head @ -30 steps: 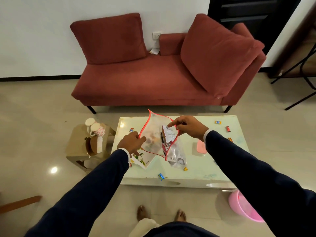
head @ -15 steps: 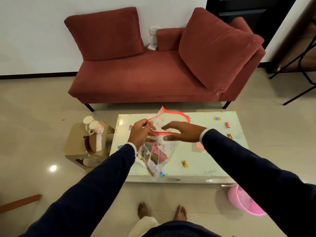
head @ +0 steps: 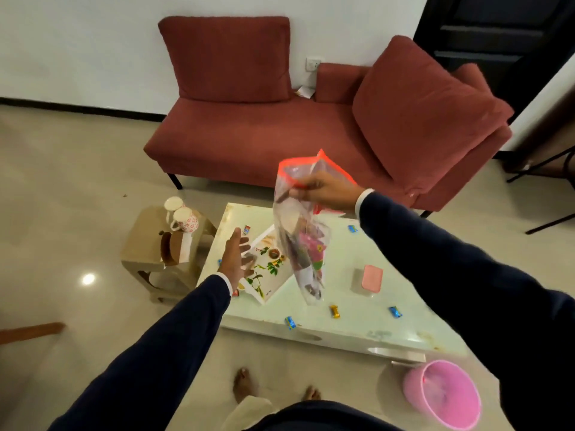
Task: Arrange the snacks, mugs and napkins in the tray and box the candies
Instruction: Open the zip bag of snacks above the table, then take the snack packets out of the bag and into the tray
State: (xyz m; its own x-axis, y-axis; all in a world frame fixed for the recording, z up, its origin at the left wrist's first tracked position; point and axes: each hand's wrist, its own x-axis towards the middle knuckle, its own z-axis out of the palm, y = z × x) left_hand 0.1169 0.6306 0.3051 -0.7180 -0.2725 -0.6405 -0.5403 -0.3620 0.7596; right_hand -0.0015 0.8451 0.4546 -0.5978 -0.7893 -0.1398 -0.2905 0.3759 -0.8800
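Right hand (head: 323, 191) pinches clear snack bag (head: 300, 244) by its mouth, hanging upright, likely so nothing spills | left hand (head: 238, 259) fingers spread, empty, above tray (head: 264, 287) | candies (head: 334, 311) scattered on table (head: 357, 331)

Dark navy sleeves (head: 161, 343), white cuffs (head: 226, 279)

Clear bag (head: 300, 244) is now gripped by the right hand (head: 323, 192) alone, near its orange-edged mouth, and has been lifted higher, hanging down over the tabletop (head: 351, 318). Left hand (head: 238, 258) has been released from the bag and lowered, fingers spread, over the floral tray (head: 269, 269), which is now uncovered. Camera view has been shifted right.
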